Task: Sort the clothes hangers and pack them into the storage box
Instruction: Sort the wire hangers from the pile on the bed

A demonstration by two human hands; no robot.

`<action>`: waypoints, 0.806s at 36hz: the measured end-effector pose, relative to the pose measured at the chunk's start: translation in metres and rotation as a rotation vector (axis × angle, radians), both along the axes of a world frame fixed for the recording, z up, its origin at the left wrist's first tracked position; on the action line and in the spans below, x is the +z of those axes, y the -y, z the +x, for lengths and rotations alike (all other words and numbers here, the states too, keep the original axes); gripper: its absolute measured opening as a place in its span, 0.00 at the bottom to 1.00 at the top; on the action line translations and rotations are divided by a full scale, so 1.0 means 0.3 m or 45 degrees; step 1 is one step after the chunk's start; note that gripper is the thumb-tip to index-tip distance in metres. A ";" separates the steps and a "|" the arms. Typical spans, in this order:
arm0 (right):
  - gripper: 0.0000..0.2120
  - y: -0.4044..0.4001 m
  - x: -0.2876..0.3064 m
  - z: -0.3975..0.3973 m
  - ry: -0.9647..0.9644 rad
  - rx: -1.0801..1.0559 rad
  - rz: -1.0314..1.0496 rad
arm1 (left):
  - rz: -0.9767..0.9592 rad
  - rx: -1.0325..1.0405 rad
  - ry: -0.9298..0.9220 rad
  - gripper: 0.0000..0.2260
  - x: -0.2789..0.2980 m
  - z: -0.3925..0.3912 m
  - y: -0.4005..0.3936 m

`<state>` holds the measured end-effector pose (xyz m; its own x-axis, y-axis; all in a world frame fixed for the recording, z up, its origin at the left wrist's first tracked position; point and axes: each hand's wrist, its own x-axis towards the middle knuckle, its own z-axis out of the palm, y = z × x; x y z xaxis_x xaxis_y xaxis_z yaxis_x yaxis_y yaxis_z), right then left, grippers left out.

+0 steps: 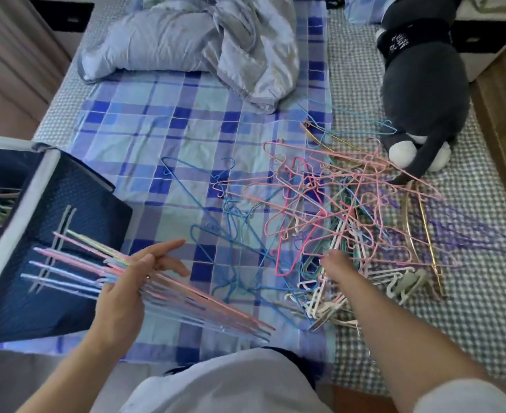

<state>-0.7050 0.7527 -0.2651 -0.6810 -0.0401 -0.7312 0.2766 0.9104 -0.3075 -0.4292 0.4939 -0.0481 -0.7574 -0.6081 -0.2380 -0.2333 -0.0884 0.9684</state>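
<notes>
A bundle of thin hangers (168, 289) in pink, pale blue and green is held in the left hand (126, 290), with the palm and lower fingers closed round the stack while the index and middle fingers are stretched out above it. The bundle's ends are fanned out over the navy fabric wall of the storage box (76, 210), which stands at the left edge of the bed (144, 126); a few hangers can be made out inside the box, though blurred. A few blue wire hangers (216, 222) are spread loosely on the blue checked sheet between the two hands. The right hand (336, 265) is reached into the near edge of the tangled pile of hangers (344, 210), its fingers hidden among white plastic hangers (323, 296), so it cannot be told whether anything is gripped. The pile, mostly pink wire with some gold and purple pieces, is lain across the seam between the sheet and a grey checked cover. A crumpled pale blue quilt (204, 46) is seen further up the bed, and a dark grey plush toy (424, 84) is set just beyond the pile at the right.
</notes>
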 end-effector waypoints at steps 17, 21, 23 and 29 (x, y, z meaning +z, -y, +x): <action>0.16 -0.069 0.026 0.086 -0.127 -0.302 -0.217 | 0.100 -0.033 -0.015 0.21 -0.004 -0.053 -0.024; 0.11 -0.084 -0.006 0.145 0.120 0.122 -0.056 | 0.095 -0.069 -0.010 0.20 0.003 -0.076 -0.021; 0.09 -0.083 -0.024 0.172 0.192 0.112 -0.064 | 0.084 -0.085 -0.011 0.20 0.007 -0.077 -0.021; 0.13 -0.093 -0.045 0.221 -0.154 -0.237 -0.042 | 0.066 -0.065 -0.019 0.20 0.023 -0.047 -0.021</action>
